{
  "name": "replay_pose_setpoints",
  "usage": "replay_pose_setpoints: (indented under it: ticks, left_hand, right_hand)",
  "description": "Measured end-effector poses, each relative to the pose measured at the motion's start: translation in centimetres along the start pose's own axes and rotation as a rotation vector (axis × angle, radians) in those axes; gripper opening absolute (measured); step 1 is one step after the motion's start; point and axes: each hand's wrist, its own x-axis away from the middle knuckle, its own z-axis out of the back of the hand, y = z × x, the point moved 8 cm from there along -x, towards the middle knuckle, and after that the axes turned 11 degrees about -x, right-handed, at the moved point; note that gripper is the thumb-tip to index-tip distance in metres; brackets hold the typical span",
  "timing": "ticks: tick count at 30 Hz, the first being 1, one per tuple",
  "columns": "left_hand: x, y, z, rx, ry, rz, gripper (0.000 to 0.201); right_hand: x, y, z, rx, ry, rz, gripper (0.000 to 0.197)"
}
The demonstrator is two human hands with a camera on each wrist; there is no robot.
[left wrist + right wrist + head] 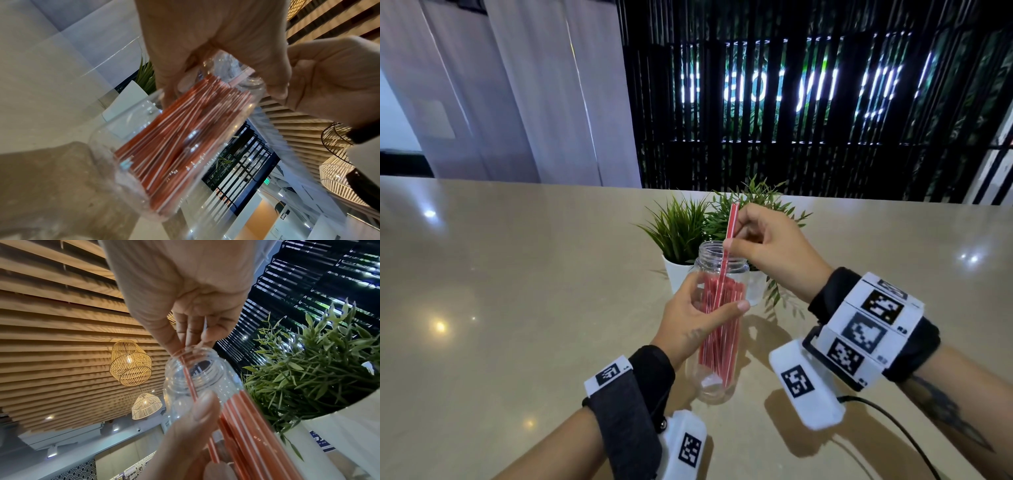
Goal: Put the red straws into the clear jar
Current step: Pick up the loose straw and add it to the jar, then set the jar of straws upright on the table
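A clear plastic jar (714, 380) is tilted above the beige table, its mouth pointing away from me. My left hand (698, 313) grips its upper body, thumb across the front. Several red straws (722, 329) with white stripes lie inside it, also seen through the jar wall (174, 146) in the left wrist view. My right hand (760, 245) pinches one red straw (731, 222) just above the jar mouth (194, 356). This straw's lower part (190, 382) is inside the jar and its top end sticks up past the fingers.
Two small green plants in white pots (678, 274) stand right behind the jar. The polished beige table (517, 291) stretches wide to the left and right. A black cable (893, 425) runs from my right wrist across the table.
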Motion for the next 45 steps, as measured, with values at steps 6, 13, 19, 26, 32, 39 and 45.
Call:
replay_pose_setpoints:
  ticks: [6, 13, 19, 26, 32, 39, 45]
  left_hand:
    - [0.0, 0.4, 0.0, 0.004, -0.008, -0.01, 0.057]
    - [0.1, 0.9, -0.2, 0.018, -0.001, -0.04, 0.063]
    - [-0.2, 1.2, -1.3, 0.081, -0.02, -0.078, 0.073]
    - [-0.7, 1.4, -6.1, 0.191, -0.17, -0.068, 0.06]
    - [-3.2, 2.9, -12.3, 0.049, -0.273, -0.094, 0.06]
    - [-6.0, 3.7, -15.8, -0.014, -0.209, -0.061, 0.064]
    - [-6.9, 4.7, -16.7, -0.021, -0.274, -0.097, 0.067]
  right_hand:
    - [0.3, -0.1, 0.4, -0.003, 0.046, 0.001, 0.018]
    - [1.3, 0.6, 1.6, 0.045, 0.067, -0.067, 0.027]
    - [6.6, 3.2, 1.5, -0.128, 0.098, -0.186, 0.061]
    - [10.0, 5.8, 2.3, -0.147, 0.05, -0.201, 0.061]
    - [11.5, 9.2, 7.8, -0.117, 0.242, -0.25, 0.072]
    - [10.9, 12.7, 12.1, -0.226, 0.444, -0.26, 0.062]
    - [8.7, 15.3, 13.5, -0.156, 0.427, -0.318, 0.067]
